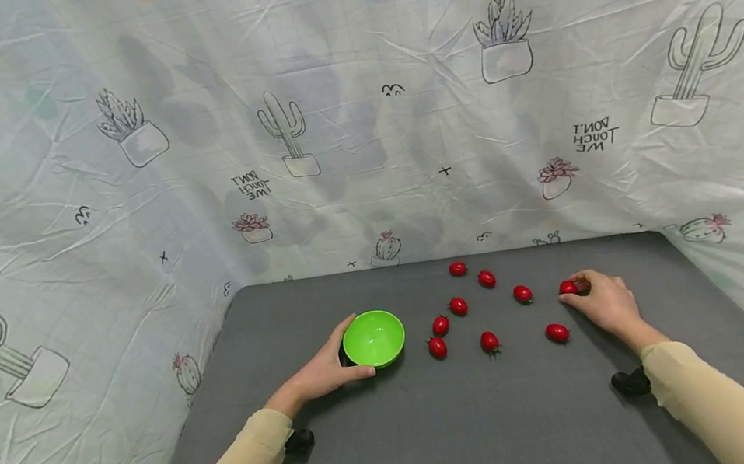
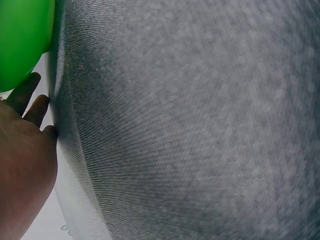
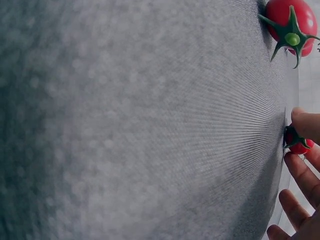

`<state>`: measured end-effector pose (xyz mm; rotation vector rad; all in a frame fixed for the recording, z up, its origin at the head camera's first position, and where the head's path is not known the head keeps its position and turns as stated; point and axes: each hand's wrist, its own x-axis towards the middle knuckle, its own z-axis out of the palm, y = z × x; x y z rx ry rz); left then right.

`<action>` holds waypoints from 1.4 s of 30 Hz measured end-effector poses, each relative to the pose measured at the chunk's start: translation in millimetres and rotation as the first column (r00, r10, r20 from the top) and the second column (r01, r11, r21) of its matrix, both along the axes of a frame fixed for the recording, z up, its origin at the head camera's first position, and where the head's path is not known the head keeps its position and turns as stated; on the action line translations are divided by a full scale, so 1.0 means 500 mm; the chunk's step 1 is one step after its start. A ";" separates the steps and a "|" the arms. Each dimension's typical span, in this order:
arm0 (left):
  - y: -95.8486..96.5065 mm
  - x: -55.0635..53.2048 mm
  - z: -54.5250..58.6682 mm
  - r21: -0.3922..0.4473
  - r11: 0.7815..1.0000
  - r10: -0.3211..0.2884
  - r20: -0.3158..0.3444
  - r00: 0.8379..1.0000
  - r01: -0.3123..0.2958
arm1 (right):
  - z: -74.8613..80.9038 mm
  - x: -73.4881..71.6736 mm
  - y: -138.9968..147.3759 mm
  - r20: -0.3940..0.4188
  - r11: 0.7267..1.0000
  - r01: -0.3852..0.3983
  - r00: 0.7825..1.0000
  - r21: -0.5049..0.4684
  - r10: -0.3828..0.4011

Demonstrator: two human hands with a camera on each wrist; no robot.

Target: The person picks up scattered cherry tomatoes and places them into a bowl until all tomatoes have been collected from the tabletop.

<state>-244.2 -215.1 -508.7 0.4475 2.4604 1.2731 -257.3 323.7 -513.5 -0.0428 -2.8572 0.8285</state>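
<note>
On the left of the head view, my left hand (image 1: 329, 369) holds a small green bowl (image 1: 375, 338), thumb along its near side and fingers at its far side. The left wrist view shows that bowl (image 2: 22, 42) cut off at the upper left, with fingers against its underside. At the right, my right hand (image 1: 608, 300) pinches a red cherry tomato (image 1: 567, 288) between thumb and fingers. In the right wrist view the pinched tomato (image 3: 299, 145) has a green stem cap and sits close to the cloth. A second tomato (image 3: 295, 22) lies nearby.
Several more cherry tomatoes lie scattered between the hands, among them one tomato (image 1: 557, 333) near my right hand and another tomato (image 1: 437, 348) beside the bowl. They rest on a dark grey table (image 1: 442, 442). A patterned white curtain (image 1: 358, 124) encloses the back and sides.
</note>
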 end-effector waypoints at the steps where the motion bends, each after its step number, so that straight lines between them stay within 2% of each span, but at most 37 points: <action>1: 0.000 0.000 -0.001 0.001 1.000 0.001 0.000 1.000 -0.001 | 0.001 0.001 0.000 0.000 1.000 -0.004 1.000 -0.001 0.004; 13: -0.001 0.000 0.003 0.010 1.000 -0.013 0.013 1.000 0.013 | 0.003 0.006 0.008 -0.019 0.997 -0.055 0.998 -0.046 0.054; 19: -0.002 -0.004 0.000 0.000 1.000 -0.015 0.013 1.000 0.015 | 0.009 0.001 0.012 -0.087 0.988 -0.133 0.988 -0.078 0.126; 23: -0.003 -0.005 0.002 0.000 1.000 -0.017 0.012 1.000 0.017 | 0.023 -0.005 0.010 -0.107 0.970 -0.209 0.975 -0.127 0.196; 34: -0.005 -0.008 0.001 0.014 1.000 -0.021 0.005 1.000 0.021 | 0.080 -0.018 -0.048 -0.008 0.919 -0.301 0.951 -0.255 0.309; 42: -0.003 -0.007 0.003 0.015 1.000 -0.019 0.008 1.000 0.019 | 0.100 -0.031 -0.111 -0.017 0.872 -0.395 0.913 -0.289 0.408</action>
